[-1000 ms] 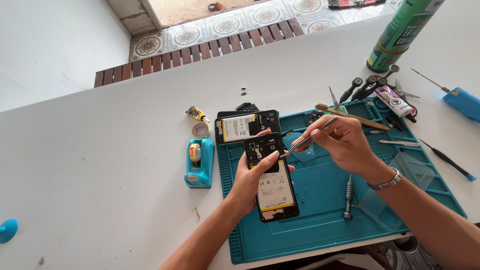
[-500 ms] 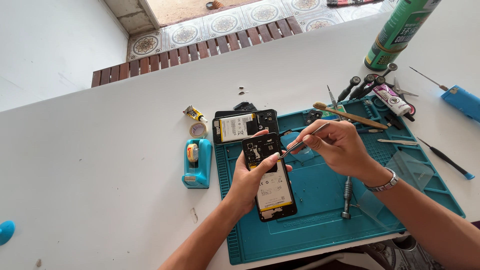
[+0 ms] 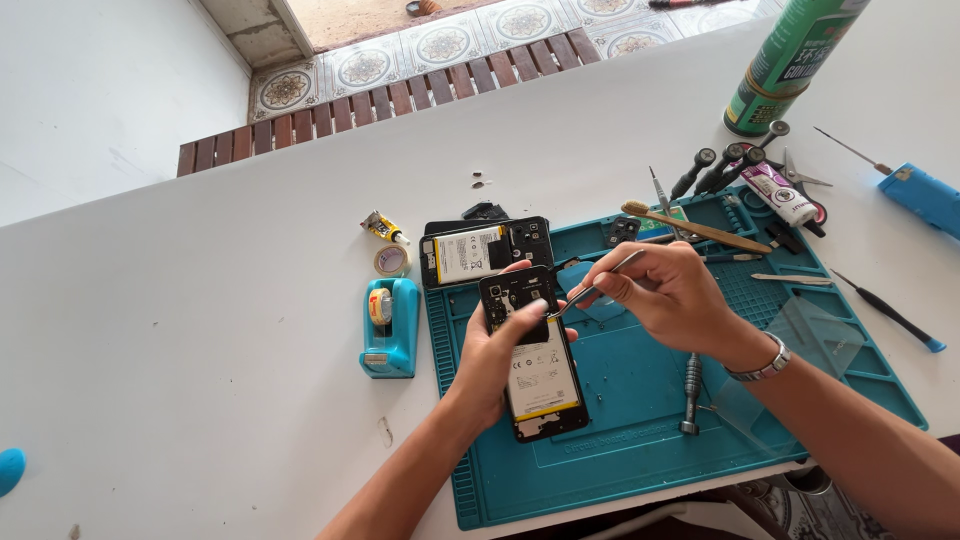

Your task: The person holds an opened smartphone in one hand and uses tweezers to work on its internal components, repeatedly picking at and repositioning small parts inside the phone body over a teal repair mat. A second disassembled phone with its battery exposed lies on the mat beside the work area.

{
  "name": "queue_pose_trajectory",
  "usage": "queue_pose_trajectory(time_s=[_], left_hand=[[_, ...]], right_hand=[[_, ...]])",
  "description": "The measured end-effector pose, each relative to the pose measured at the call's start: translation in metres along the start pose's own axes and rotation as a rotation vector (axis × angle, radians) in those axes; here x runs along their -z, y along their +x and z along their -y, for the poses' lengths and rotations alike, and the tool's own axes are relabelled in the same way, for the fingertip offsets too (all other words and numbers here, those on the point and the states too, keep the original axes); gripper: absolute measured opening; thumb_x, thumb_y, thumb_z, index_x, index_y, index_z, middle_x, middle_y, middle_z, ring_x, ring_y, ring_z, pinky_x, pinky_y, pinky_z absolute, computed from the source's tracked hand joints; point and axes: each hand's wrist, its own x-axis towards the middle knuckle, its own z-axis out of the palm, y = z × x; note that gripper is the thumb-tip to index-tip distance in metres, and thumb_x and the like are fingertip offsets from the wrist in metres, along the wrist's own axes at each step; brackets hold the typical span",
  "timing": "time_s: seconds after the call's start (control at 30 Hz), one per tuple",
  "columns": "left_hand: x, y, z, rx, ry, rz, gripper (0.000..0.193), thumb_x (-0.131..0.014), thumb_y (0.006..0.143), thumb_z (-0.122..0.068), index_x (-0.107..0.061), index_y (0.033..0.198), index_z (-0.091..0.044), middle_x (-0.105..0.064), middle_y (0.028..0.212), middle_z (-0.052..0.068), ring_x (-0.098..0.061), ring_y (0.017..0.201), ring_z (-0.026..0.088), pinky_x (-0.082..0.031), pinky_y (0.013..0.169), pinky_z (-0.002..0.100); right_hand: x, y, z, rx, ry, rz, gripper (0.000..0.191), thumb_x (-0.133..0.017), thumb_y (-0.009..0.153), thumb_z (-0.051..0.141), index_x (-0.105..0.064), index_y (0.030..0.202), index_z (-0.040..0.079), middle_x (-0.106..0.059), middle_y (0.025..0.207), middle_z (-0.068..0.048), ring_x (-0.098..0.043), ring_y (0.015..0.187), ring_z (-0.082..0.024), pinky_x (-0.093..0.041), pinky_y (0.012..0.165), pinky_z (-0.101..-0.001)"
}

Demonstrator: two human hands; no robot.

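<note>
An opened black phone (image 3: 533,372) lies on the teal repair mat (image 3: 640,440), its battery and board showing. My left hand (image 3: 497,352) holds it from the left side, thumb pressed on the upper board. My right hand (image 3: 668,292) grips metal tweezers (image 3: 592,286), whose tips touch the phone's upper right edge beside my left thumb. A second opened phone (image 3: 487,250) lies just beyond, at the mat's top left corner.
A teal tape dispenser (image 3: 390,325), a tape roll (image 3: 390,261) and a small glue tube (image 3: 384,228) sit left of the mat. A screwdriver (image 3: 690,392) lies on the mat. Screwdrivers, a toothbrush (image 3: 695,229), a green spray can (image 3: 790,62) and a blue tool (image 3: 925,196) crowd the right.
The tweezer tips have come down closer to the phone's upper edge and my left thumb. Both hands and the phone have otherwise stayed in place.
</note>
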Motion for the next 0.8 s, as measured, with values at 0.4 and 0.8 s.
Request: queue_pose_trajectory(time_s=[0.4, 0.8], left_hand=[[0.007, -0.001, -0.001, 0.066, -0.185, 0.094, 0.068, -0.047, 0.092, -0.028, -0.028, 0.157, -0.023, -0.065, 0.121, 0.023, -0.073, 0.096, 0.033, -0.066, 0.074, 0.048], [0.01, 0.0, 0.003, 0.063, -0.229, 0.151, 0.073, -0.048, 0.088, -0.036, -0.03, 0.158, -0.026, -0.066, 0.123, 0.023, -0.073, 0.099, 0.034, -0.066, 0.076, 0.049]], right_hand=[[-0.003, -0.002, -0.008, 0.012, 0.118, -0.033, 0.012, -0.061, 0.1, 0.009, -0.068, 0.103, 0.0, -0.08, 0.095, -0.015, -0.08, 0.096, -0.022, -0.067, 0.079, -0.0295], [-0.002, -0.002, -0.01, 0.007, 0.118, -0.022, 0.013, -0.061, 0.1, 0.01, -0.07, 0.103, 0.001, -0.08, 0.094, -0.014, -0.08, 0.093, -0.021, -0.067, 0.077, -0.0284]])
